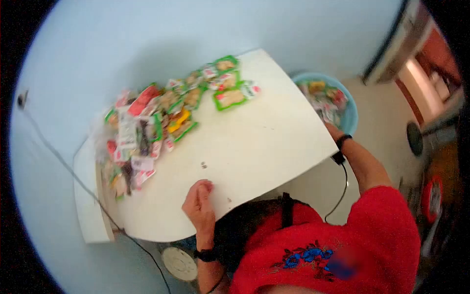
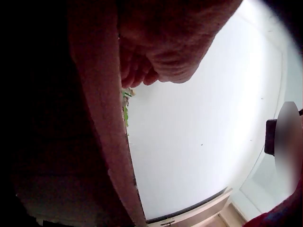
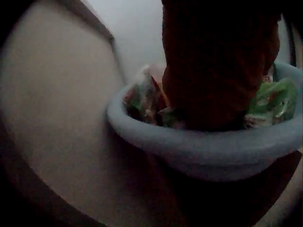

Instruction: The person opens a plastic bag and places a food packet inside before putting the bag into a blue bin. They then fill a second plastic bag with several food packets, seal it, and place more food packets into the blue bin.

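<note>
My left hand [image 1: 199, 200] rests by the near edge of the white table [image 1: 254, 142], its fingers loosely curled with nothing showing in them. In the left wrist view, the same hand [image 2: 163, 52] appears above the tabletop with its fingertips bent inward. My right hand [image 3: 215, 94] reaches down into a light blue basin [image 3: 199, 142] of packaged snacks [image 1: 328, 100]. Its fingers are hidden among the packets, and I cannot tell what they touch. A green packet [image 3: 274, 101] lies beside this hand inside the rim.
A heap of snack packets [image 1: 129, 125] covers the table's far left, against the wall. Several green-edged packets [image 1: 230, 97] lie toward its far corner. A black cable [image 1: 73, 171] crosses at the left. A round white stool [image 1: 179, 263] stands below the near edge.
</note>
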Demonstrator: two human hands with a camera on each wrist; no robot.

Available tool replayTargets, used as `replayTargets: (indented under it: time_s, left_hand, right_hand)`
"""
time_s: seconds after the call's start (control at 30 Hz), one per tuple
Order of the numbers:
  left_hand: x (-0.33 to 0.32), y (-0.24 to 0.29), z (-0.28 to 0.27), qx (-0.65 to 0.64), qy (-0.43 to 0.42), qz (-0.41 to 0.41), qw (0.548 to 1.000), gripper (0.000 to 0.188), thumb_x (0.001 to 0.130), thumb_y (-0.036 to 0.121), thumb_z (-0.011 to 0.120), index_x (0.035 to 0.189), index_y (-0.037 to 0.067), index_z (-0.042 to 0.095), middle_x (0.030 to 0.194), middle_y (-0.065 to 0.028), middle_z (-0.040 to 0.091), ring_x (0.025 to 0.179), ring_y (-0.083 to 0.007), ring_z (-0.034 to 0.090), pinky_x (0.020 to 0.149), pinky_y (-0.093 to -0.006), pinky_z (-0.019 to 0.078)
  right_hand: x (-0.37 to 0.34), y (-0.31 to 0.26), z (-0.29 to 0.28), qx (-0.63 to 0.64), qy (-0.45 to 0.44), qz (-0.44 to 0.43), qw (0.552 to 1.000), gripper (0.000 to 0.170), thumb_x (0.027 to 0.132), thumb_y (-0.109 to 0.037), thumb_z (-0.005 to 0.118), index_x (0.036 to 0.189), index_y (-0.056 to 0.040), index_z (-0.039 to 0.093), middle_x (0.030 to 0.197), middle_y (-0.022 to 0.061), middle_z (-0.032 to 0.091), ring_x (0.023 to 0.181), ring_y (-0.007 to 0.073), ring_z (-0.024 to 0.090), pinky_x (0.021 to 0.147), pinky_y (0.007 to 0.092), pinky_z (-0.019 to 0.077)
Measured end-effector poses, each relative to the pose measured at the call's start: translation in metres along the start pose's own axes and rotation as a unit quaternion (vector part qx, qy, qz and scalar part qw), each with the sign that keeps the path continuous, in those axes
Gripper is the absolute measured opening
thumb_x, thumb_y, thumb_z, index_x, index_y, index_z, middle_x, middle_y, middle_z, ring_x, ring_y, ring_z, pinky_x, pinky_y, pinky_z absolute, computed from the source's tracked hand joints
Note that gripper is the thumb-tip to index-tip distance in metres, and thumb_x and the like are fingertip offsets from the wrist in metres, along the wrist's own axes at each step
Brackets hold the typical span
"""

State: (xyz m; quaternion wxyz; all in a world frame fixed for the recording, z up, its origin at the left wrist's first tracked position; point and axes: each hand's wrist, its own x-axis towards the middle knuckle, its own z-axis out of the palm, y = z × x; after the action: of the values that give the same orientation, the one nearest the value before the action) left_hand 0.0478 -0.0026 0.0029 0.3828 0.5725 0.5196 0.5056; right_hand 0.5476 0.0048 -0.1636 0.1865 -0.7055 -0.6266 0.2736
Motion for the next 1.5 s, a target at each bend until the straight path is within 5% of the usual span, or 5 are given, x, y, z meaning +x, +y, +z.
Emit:
replayTargets:
  time_s: [0.43, 0.5, 0.73, 1.1, 1.5]
  left_hand:
    - [0.022, 0.007, -0.032, 0.026, -0.114, 0.011, 0.993, 0.020, 0.095, 0.013, 0.057, 0.100, -0.005, 0.065, 0.086, -0.0100, 0.070, 0.078, -0.0134, 0.065, 0.073, -0.0272, 0.0529]
    - [0.043, 0.022, -0.049, 0.139, -0.145, 0.040, 0.979, 0.021, 0.094, 0.015, 0.060, 0.099, -0.004, 0.066, 0.082, -0.0088, 0.069, 0.074, -0.0121, 0.065, 0.069, -0.0267, 0.0523]
    - [0.140, -0.008, -0.068, -0.158, -0.224, -0.045, 0.961, 0.026, 0.096, 0.026, 0.059, 0.097, 0.002, 0.068, 0.085, -0.0043, 0.069, 0.076, -0.0124, 0.065, 0.070, -0.0276, 0.0538]
    - [0.165, -0.056, -0.104, -0.436, -0.233, -0.102, 0.863, 0.030, 0.096, 0.027, 0.059, 0.112, 0.002, 0.061, 0.103, -0.0094, 0.067, 0.095, -0.0203, 0.066, 0.086, -0.0333, 0.0557]
    - [0.180, -0.065, -0.099, -0.563, -0.185, -0.149, 0.792, 0.020, 0.096, 0.011, 0.049, 0.112, 0.002, 0.058, 0.105, -0.0098, 0.066, 0.094, -0.0212, 0.066, 0.088, -0.0367, 0.0565]
  right_hand:
    - [0.016, -0.011, -0.082, -0.286, 0.180, -0.119, 0.934, 0.040, 0.077, -0.015, 0.071, 0.115, -0.0037, 0.063, 0.111, 0.0219, 0.065, 0.103, 0.0395, 0.061, 0.088, 0.0445, 0.0490]
    - [0.024, -0.045, -0.114, -0.207, 0.147, 0.054, 0.966, 0.037, 0.078, -0.013, 0.069, 0.113, -0.0023, 0.064, 0.106, 0.0203, 0.066, 0.098, 0.0364, 0.064, 0.083, 0.0431, 0.0516]
    - [0.059, -0.256, -0.158, -0.001, 0.162, -0.137, 0.977, 0.027, 0.087, -0.011, 0.065, 0.110, 0.0019, 0.063, 0.099, 0.0138, 0.068, 0.086, 0.0236, 0.068, 0.072, 0.0350, 0.0551]
    - [0.104, -0.552, -0.023, 0.053, -0.125, -0.343, 0.930, 0.025, 0.087, -0.012, 0.066, 0.105, 0.0052, 0.067, 0.093, 0.0121, 0.070, 0.080, 0.0130, 0.067, 0.072, 0.0279, 0.0548]
    - [0.217, -0.672, 0.164, -0.157, 0.190, -0.651, 0.718, 0.014, 0.075, -0.004, 0.064, 0.089, -0.0008, 0.065, 0.094, 0.0142, 0.065, 0.086, 0.0339, 0.062, 0.077, 0.0407, 0.0513]
